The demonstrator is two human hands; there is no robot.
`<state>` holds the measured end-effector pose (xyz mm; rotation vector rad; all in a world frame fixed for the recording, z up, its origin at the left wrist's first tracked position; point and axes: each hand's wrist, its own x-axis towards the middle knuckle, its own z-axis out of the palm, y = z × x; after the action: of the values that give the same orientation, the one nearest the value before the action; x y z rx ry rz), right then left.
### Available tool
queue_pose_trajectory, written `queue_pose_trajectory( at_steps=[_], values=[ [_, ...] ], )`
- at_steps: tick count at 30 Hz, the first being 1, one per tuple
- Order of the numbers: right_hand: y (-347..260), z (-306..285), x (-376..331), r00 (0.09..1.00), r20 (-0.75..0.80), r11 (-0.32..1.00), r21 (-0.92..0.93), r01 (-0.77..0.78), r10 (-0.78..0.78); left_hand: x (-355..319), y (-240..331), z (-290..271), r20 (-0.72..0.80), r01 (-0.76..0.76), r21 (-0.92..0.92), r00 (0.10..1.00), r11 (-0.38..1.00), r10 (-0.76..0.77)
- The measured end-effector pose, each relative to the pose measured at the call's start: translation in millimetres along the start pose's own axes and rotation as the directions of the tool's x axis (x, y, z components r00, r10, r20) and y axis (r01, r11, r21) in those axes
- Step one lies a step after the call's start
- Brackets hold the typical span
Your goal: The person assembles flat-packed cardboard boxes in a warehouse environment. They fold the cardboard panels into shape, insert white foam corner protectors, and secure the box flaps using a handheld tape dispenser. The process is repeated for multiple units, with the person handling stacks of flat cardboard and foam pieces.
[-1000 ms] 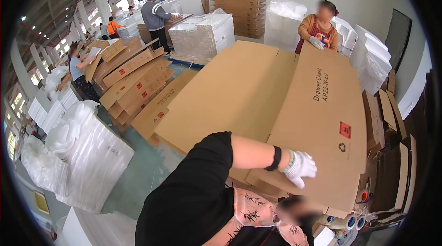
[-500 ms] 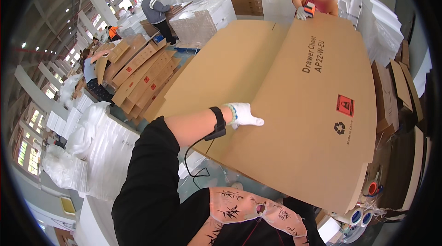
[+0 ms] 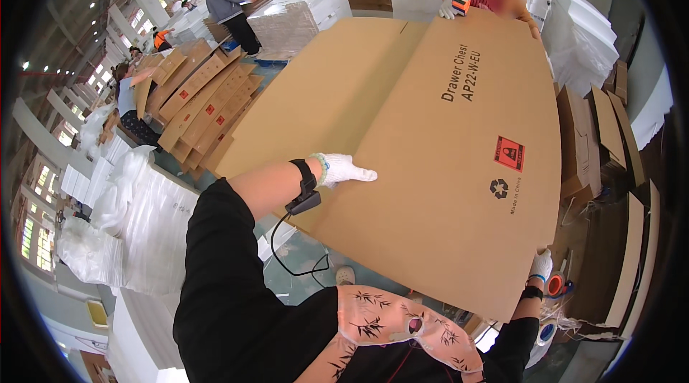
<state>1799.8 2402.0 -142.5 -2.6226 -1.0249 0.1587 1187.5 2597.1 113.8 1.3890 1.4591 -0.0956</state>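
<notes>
A large brown cardboard sheet [image 3: 423,196], printed and creased lengthwise, spreads before me. One wide panel on the right stands a little above the flatter panel [image 3: 301,89] on the left. My left hand [image 3: 344,170], in a white glove, is closed over the near part of that raised panel's left edge, a digit stretched along its top. At the near right corner my gloved right hand [image 3: 542,265] grips the panel's right edge; some of its fingers are hidden by the board. A co-worker's gloved hand [image 3: 448,8] rests at the far edge with an orange and black tape dispenser [image 3: 461,3].
Tape rolls [image 3: 554,284] lie low at my right, beside stacked cardboard [image 3: 581,146]. Flattened cartons [image 3: 208,107] lean in a pile at the left. Wrapped white stacks [image 3: 154,218] stand near my left arm, and a wrapped pallet [image 3: 298,17] stands farther back.
My right hand has come into view at the board's right edge. My left hand and the board appear farther left in the picture as the view shifts.
</notes>
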Motion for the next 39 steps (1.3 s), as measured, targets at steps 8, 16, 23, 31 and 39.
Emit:
queue_pose_trajectory(
  at_steps=[8, 16, 23, 31, 39],
  values=[
    [-55, -111, 20, 0.969, 0.205, 0.970, -0.167, 0.175, -0.140, 10, -25, 5, 0.046, -0.011, 0.034, 0.999, 0.999, 0.009],
    [-125, -177, -37, 0.700, 0.505, 0.736, 0.675, 0.044, -0.505, 4, -21, 8, -0.002, 0.041, 0.131, 0.999, 0.991, -0.041],
    [-58, -53, -101, 0.714, 0.334, -0.063, 0.882, -0.466, -0.616, -19, 8, 15, -0.020, 0.023, -0.038, 1.000, 0.999, -0.024],
    [-139, -23, -104, 0.727, 0.687, -0.392, 0.670, -0.630, 0.006, -2, -11, 61, -0.247, 0.036, 0.944, 0.739, 0.329, 0.627],
    [-42, -71, -70, 0.950, -0.110, 0.832, 0.461, 0.310, -0.293, -2, 32, 80, 0.158, -0.281, 0.954, 0.768, 0.105, 0.621]
  ],
)
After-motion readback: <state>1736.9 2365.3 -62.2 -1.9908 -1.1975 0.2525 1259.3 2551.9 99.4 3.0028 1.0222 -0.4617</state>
